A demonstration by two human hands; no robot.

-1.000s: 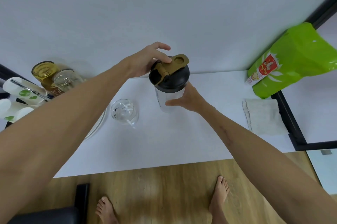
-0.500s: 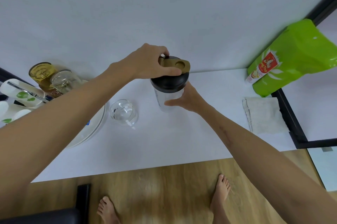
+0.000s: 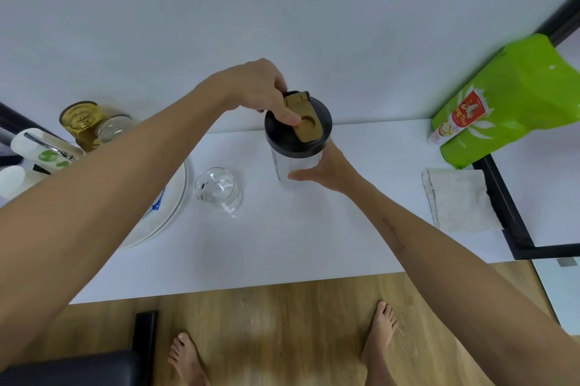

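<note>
The right hand (image 3: 326, 169) grips the shaker (image 3: 296, 165) upright on the table (image 3: 314, 238); the left hand (image 3: 260, 87) pinches its flip cap (image 3: 306, 123), thumb on top

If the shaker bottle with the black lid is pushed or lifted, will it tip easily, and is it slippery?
Probably tippy: the shaker bottle is tall and narrow with a wide black lid on top, and the right hand grips its wall while the left hand presses the gold flap. The smooth clear wall may be slippery.
</note>
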